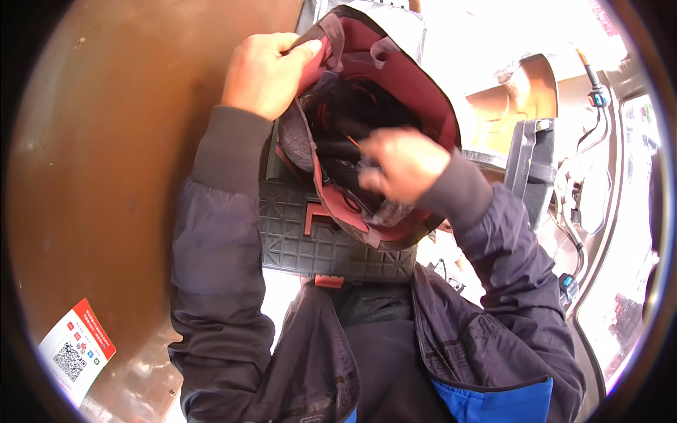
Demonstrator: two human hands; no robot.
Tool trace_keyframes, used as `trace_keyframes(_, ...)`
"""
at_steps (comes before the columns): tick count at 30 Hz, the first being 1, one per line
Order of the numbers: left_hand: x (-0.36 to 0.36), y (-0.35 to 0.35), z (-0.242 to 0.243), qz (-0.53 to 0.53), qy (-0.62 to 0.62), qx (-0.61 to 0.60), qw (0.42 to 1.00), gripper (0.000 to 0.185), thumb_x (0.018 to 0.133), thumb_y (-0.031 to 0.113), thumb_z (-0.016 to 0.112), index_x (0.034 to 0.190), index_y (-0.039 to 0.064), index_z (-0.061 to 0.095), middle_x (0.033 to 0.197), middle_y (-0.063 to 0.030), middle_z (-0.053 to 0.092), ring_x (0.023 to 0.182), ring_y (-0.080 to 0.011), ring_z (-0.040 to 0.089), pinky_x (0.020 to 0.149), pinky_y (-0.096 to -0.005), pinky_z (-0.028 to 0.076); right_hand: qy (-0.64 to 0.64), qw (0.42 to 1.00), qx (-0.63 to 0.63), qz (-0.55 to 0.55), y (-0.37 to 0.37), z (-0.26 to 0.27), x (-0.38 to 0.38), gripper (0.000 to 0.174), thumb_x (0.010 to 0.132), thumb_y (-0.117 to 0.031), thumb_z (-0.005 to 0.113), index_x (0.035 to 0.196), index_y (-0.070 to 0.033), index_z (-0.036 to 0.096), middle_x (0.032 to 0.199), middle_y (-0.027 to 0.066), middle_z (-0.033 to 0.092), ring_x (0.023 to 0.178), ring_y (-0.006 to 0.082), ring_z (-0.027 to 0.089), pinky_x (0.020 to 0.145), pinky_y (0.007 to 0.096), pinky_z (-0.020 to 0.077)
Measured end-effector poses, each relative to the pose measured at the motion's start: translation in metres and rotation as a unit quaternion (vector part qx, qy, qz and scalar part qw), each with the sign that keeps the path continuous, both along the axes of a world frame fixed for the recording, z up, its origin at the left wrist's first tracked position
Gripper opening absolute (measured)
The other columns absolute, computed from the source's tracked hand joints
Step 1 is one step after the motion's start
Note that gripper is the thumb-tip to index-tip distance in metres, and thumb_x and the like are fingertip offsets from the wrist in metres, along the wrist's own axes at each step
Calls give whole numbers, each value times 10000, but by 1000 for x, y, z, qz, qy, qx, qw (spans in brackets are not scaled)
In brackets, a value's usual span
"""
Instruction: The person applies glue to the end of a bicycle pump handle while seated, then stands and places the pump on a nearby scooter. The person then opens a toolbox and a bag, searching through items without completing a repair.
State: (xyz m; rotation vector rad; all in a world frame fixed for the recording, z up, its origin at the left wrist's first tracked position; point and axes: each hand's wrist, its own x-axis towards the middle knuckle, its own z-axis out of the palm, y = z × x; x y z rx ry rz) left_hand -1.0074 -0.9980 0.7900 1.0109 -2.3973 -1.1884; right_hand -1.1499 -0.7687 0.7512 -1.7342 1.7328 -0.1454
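Note:
My left hand (267,74) pinches the upper left rim of a fabric bag (428,84) with a dark red lining, thumb over the edge. Over the bag's mouth is my right hand (404,161), blurred, its fingers curled inward. A thin orange-tipped piece (353,140) shows by its fingertips; the blur hides whether the fingers grip it. Dark items, hard to make out, fill the bag along with some crumpled clear plastic (389,214). Under the bag lies a black plastic toolbox (285,248) with a red handle (312,219) and a red latch (329,281).
A brown panel (106,174) rises along the left, bearing a sticker (79,351) with a printed code. On the right, cables with a blue-marked connector (598,98) run beside a pale frame (616,137). A dark bracket-like part (531,164) stands near the bag.

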Motion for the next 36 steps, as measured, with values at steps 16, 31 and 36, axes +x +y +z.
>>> trace_keyframes(16, 0, 10, -7, 23, 76, -59, 995, 294, 1006, 233, 725, 1081, -46, 779, 897, -56, 790, 826, -110, 658, 781, -296, 527, -49, 969, 63, -234, -75, -152, -67, 788, 849, -414, 838, 1534, -130, 570, 1419, 161, 678, 1400, 355, 574, 1192, 406, 433)
trace_keyframes(31, -44, 38, 13, -39, 121, 72, 989, 162, 993, 72, 713, 1069, -46, 792, 925, -24, 779, 843, -81, 682, 778, -245, 548, -33, 998, 32, -39, 34, -6, -38, 664, 877, -134, 686, 1460, 102, 473, 1441, 345, 549, 1325, 475, 571, 1165, 463, 470)
trace_keyframes(36, -48, 24, 8, -38, 86, 83, 992, 147, 986, 67, 723, 1063, -37, 795, 925, -12, 768, 835, -65, 680, 775, -223, 536, -67, 996, 33, -40, 46, -14, -38, 666, 873, -145, 681, 1444, 124, 466, 1444, 346, 547, 1345, 488, 552, 1171, 476, 460)
